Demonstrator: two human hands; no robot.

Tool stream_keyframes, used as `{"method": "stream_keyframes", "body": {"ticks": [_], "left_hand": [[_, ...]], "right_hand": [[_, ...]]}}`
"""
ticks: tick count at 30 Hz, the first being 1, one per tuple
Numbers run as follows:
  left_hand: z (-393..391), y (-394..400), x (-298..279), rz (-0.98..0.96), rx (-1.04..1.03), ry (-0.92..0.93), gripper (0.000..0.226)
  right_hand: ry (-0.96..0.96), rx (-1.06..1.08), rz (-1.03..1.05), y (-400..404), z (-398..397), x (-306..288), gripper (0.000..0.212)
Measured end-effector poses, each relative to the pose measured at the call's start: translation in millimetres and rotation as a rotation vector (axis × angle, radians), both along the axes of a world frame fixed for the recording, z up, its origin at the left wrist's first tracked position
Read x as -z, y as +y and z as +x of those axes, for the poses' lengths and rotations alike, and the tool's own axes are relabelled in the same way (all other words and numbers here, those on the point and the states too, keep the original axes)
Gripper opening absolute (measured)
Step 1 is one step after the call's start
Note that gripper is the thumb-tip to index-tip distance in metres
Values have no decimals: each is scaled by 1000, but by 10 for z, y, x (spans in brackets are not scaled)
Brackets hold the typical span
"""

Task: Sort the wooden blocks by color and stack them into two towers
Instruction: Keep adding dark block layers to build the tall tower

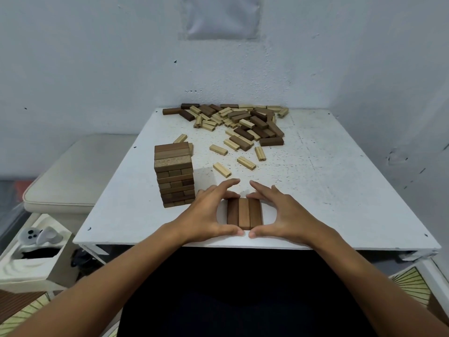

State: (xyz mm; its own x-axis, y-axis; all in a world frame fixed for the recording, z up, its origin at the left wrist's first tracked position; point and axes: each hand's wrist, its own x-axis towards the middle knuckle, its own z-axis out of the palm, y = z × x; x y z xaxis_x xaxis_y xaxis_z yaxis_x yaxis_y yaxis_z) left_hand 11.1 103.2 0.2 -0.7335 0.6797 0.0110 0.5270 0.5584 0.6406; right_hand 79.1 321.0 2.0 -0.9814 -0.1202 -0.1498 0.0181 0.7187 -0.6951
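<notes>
Three dark brown blocks [244, 213] lie side by side near the front edge of the white table [340, 190]. My left hand [209, 212] and my right hand [279, 212] frame this row, fingers at its far ends and thumbs at its near ends, pressing it together. A tower of dark blocks [174, 175] stands just left of my left hand. A mixed pile of dark and light blocks [240, 122] lies at the back of the table. Several light blocks [246, 162] are scattered between the pile and my hands.
A cushioned seat [73, 176] stands left of the table. A white box with a controller [38, 235] sits at the lower left. The wall is right behind the table. My dark lap fills the space below the table's front edge.
</notes>
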Motion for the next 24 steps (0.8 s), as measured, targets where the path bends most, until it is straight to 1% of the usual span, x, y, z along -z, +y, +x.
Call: {"method": "stream_keyframes", "body": {"ticks": [8,15,19,22,24], "left_hand": [[-5,20,6,48,4,-50,105],[4,54,-70,85,-15,-77,99],[19,108,-283,127,-14,-22,95],[22,131,-529,141,-9,76,95],[18,104,-707,167,-14,141,90]], "right_hand": [[36,29,-25,-29,18,45,104],[117,19,-67,-7,8,29,97],[206,3,-70,44,16,-214,94],[276,-22,-90,80,2,-462,93],[329,-51,-101,72,-23,-650,92]]}}
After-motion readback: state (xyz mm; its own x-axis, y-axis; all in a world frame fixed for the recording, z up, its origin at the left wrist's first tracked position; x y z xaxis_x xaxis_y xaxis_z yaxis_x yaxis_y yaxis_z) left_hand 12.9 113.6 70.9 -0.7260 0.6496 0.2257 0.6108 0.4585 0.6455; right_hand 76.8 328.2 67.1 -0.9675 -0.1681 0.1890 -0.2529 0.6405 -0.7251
